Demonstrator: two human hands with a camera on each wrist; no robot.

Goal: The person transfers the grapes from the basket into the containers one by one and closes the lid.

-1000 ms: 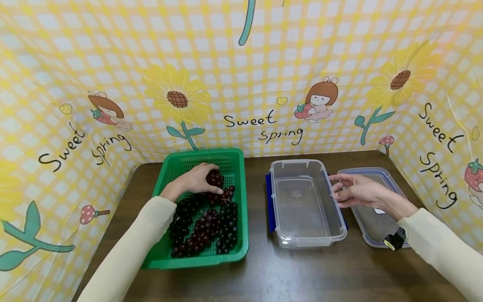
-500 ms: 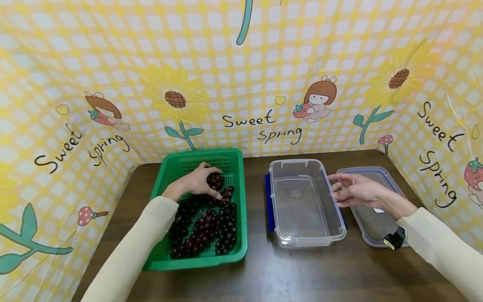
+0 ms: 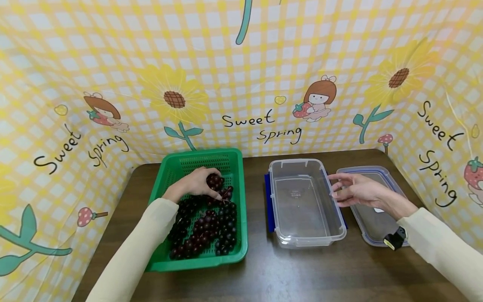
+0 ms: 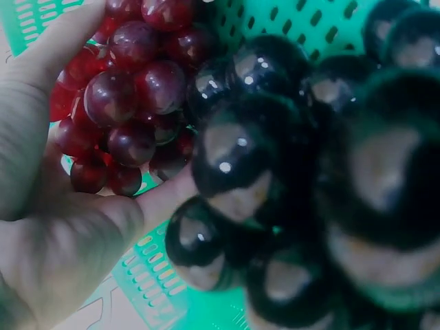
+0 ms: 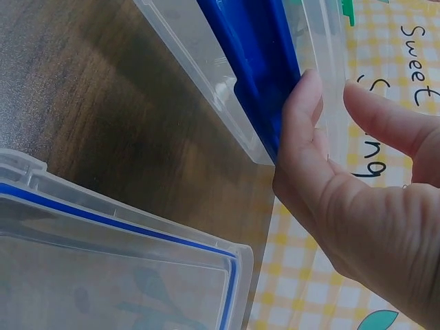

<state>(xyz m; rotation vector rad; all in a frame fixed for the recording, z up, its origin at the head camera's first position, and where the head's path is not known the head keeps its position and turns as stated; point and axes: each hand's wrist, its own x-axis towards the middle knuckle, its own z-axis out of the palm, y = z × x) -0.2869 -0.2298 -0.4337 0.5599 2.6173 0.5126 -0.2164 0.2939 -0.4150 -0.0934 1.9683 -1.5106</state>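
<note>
In the head view my left hand reaches into a green basket and holds a bunch of dark red grapes. The left wrist view shows thumb and fingers curved around these red grapes, which lie among black grapes. My right hand is at the right side of a clear plastic container. In the right wrist view its fingers touch the container's blue latch, while the thumb stands apart from them near the rim.
More bunches of dark grapes lie in the front of the basket. A clear lid with a blue seal lies right of the container, beneath the right forearm. Yellow checked cloth walls the back and sides of the brown table.
The left hand shifts very slightly around the red grapes, its fingers closing in on them. The right hand keeps its place beside the container. The head view drifts a little.
</note>
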